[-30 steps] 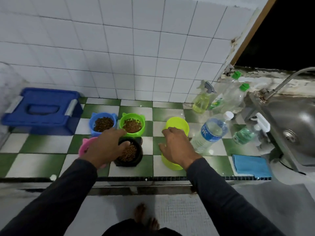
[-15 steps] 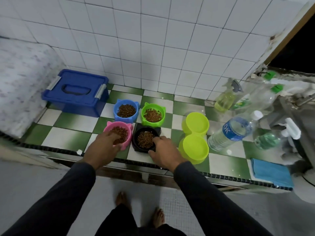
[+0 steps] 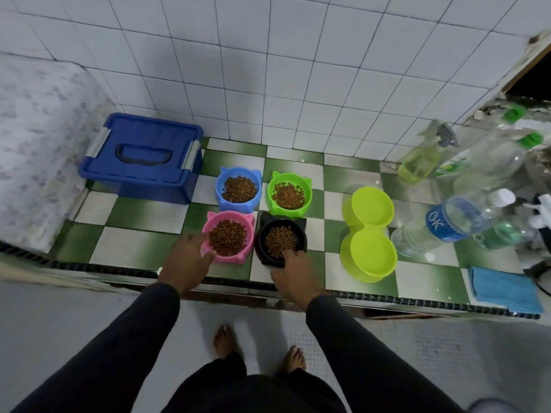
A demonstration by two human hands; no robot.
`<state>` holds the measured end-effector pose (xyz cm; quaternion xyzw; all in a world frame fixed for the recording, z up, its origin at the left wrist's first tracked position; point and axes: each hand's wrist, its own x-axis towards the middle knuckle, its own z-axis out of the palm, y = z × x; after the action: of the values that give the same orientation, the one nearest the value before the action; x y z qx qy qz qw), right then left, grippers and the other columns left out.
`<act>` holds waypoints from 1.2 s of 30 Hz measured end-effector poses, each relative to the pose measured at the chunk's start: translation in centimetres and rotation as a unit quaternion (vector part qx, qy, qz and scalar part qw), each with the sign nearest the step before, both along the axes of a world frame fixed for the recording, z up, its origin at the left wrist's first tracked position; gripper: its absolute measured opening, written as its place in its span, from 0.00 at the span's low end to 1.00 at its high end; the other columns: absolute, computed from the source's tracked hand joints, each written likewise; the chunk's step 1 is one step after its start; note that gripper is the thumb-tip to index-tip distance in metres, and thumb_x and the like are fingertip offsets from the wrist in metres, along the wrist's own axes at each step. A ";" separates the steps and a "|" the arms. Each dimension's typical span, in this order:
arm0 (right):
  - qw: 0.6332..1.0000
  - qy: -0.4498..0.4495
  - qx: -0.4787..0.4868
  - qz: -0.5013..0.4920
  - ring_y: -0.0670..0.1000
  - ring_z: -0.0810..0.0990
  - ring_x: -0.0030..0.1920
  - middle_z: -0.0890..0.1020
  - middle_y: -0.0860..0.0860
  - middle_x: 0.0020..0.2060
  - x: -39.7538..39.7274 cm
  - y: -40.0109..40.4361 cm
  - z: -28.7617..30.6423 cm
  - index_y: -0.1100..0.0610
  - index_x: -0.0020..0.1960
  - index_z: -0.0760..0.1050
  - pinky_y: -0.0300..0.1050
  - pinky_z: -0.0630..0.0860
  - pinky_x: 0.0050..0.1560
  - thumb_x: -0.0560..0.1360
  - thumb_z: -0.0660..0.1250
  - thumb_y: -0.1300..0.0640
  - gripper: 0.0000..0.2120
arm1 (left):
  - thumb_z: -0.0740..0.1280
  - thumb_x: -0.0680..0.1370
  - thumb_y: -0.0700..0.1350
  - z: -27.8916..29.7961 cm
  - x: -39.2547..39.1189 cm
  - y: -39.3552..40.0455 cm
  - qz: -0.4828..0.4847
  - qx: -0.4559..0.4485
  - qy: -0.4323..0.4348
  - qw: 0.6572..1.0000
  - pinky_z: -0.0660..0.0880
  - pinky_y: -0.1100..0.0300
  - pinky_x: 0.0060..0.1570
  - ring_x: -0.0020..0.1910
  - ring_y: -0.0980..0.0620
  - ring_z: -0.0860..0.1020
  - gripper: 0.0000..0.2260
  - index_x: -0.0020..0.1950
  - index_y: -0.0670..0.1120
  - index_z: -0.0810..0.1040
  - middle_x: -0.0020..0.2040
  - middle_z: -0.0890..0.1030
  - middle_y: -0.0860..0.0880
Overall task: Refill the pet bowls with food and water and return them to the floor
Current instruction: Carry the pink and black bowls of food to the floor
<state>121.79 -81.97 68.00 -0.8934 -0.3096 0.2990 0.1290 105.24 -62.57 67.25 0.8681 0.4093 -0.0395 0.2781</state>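
At the near edge of the desk sat the pink bowl and the black bowl, side by side, both full of dry food. The left hand gripped the pink bowl's near rim, thumb over the edge. The right hand held the black bowl's rim the same way. The bowls looked light and stiff (plastic, I think), but the loose food could spill if they tipped, so holding them level by the rim seemed best. Behind stood a blue bowl and a green bowl, also filled. The yellow-green double dish looked empty beside a water bottle. The desk had green and white tiles, the wall white ones.
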 end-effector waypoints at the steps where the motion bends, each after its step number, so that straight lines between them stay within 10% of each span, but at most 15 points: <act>1: 1.000 0.003 0.000 -0.016 0.62 0.76 0.58 0.73 0.59 0.61 -0.1 0.2 -0.3 0.58 0.64 0.72 0.51 0.75 0.59 0.74 0.67 0.51 0.21 | 0.71 0.80 0.47 -0.2 0.0 0.4 -0.003 -0.010 -0.005 1.000 0.70 0.48 0.64 0.64 0.43 0.73 0.19 0.69 0.46 0.76 0.64 0.78 0.42; 10: 0.988 -0.018 0.025 -0.150 0.62 0.75 0.58 0.70 0.60 0.61 -0.7 1.9 -2.5 0.59 0.63 0.74 0.52 0.74 0.63 0.75 0.68 0.51 0.19 | 0.64 0.78 0.46 -2.8 0.8 2.8 -0.036 -0.030 -0.023 0.999 0.79 0.50 0.49 0.45 0.54 0.76 0.07 0.56 0.52 0.75 0.48 0.79 0.51; 22: 0.952 0.017 -0.001 -0.306 0.64 0.74 0.63 0.73 0.66 0.64 1.9 2.8 -4.6 0.67 0.66 0.69 0.49 0.70 0.60 0.80 0.67 0.54 0.22 | 0.67 0.82 0.45 -4.5 2.3 3.0 0.039 -0.070 -0.022 0.997 0.69 0.51 0.59 0.64 0.42 0.70 0.12 0.65 0.45 0.77 0.57 0.80 0.41; 36: 0.911 0.078 0.078 -0.398 0.63 0.79 0.54 0.78 0.61 0.54 2.2 3.0 -4.8 0.62 0.61 0.71 0.54 0.78 0.55 0.73 0.71 0.60 0.18 | 0.61 0.77 0.50 -5.6 3.0 2.5 0.187 -0.157 -0.106 0.964 0.80 0.43 0.56 0.53 0.43 0.80 0.14 0.61 0.58 0.78 0.49 0.82 0.49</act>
<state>123.95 -78.96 63.24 -0.9033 0.0606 0.2666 0.3305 108.21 -60.11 61.60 0.7208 0.5208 0.0415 0.4555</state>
